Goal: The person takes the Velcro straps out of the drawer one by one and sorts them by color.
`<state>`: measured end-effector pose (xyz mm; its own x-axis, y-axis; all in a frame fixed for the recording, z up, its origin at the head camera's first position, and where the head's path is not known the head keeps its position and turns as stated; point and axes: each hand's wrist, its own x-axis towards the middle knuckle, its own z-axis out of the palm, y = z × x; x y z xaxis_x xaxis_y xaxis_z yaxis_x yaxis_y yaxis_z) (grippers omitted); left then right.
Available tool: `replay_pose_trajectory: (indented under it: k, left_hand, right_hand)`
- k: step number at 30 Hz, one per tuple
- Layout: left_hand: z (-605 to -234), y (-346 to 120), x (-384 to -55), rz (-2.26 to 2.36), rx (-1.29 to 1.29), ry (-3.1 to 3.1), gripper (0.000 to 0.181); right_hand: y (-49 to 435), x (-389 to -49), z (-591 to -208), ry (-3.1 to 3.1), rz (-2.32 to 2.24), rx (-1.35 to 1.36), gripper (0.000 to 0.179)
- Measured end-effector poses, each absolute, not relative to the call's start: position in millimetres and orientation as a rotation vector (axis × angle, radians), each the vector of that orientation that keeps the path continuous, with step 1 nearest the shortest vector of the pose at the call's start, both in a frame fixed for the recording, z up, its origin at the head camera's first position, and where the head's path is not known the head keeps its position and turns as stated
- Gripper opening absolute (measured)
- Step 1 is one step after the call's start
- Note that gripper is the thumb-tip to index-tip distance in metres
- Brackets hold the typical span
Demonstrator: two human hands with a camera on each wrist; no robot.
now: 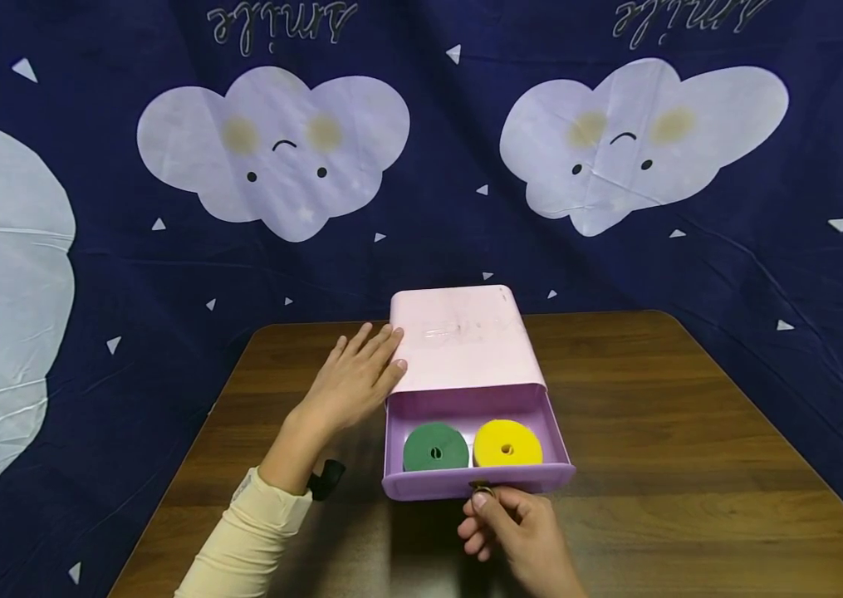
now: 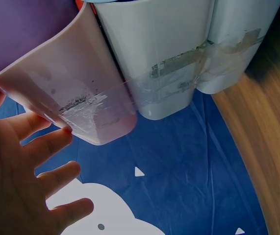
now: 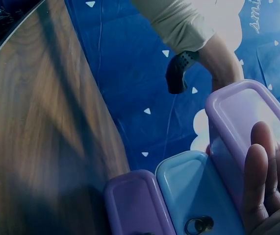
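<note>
A purple drawer [image 1: 436, 486] stands pulled out of a pink casing [image 1: 466, 345]. Inside it, side by side, lie a green roll [image 1: 421, 444] and a yellow roll [image 1: 521, 440] of flat coiled material. My left hand [image 1: 350, 382] rests against the casing's left edge, fingers spread and nearly straight; the left wrist view shows its fingertips at the pink side wall [image 2: 90, 98]. Under the drawer's front lip, my right hand [image 1: 521, 531] pinches the small metal ring pull [image 1: 484, 488] between thumb and index finger. That ring is mostly hidden by the fingers.
Below the pulled drawer, the right wrist view shows a shut blue drawer [image 3: 193, 181] with a ring pull [image 3: 198, 225], then another purple drawer [image 3: 135, 200]. The unit stands on a brown wooden table [image 1: 653, 432]. Behind hangs a dark blue cloth [image 1: 451, 166] with clouds.
</note>
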<state>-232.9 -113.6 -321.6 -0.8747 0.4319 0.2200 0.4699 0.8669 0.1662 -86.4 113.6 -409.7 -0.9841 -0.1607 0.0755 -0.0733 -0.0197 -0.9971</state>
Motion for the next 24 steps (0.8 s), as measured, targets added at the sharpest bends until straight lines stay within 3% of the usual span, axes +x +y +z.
replay_pose_trajectory:
  k: [24]
  left_hand:
    - [-321.1, -112.4, -231.1, -0.344, -0.682, -2.889, 0.056]
  right_hand:
    - [116.6, -70.4, -414.3, 2.162, -2.145, -0.209, 0.032]
